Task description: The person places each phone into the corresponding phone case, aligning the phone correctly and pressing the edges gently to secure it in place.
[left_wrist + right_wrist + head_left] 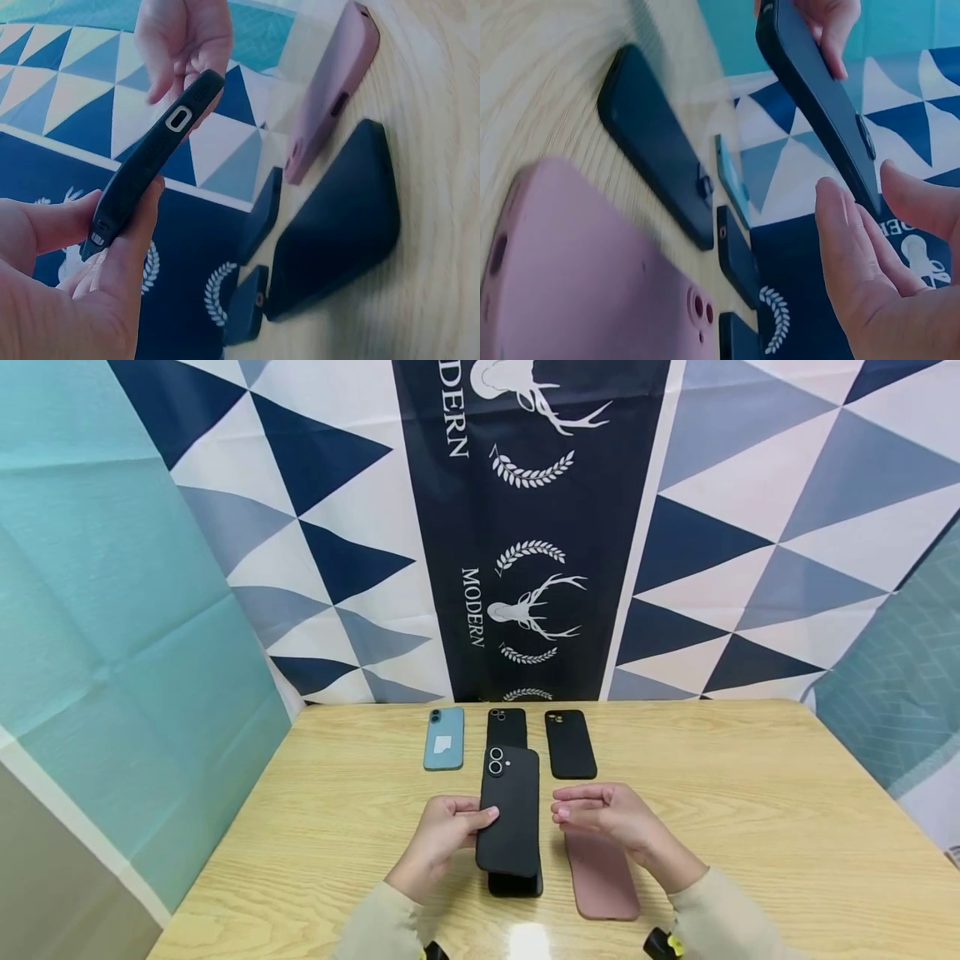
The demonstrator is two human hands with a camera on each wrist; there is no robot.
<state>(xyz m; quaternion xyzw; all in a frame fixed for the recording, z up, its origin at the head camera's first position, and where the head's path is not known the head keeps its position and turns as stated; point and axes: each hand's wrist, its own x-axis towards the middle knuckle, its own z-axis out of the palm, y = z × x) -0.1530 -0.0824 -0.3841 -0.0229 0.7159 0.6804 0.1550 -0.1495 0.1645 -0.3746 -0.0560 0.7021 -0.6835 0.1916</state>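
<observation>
My left hand (435, 837) grips a black-cased phone (513, 831) by its left edge, thumb on the back; it is raised above the table. The camera rings sit at its top left. In the left wrist view, a pale-rimmed charging port shows at its end. My right hand (618, 822) hovers just right of this phone, thumb and fingers apart with nothing between them. Another black phone (515, 886) lies below the held one, which mostly covers it in the head view. Under and in front of my right hand lies a pink phone or case (605, 883).
Along the table's back lie a light blue phone (452, 722) with a white patch, a black phone (507, 725) and a second black one (572, 745). Patterned cloth (345, 560) rises behind the wooden table (315, 827); a teal cloth (112, 652) hangs at left.
</observation>
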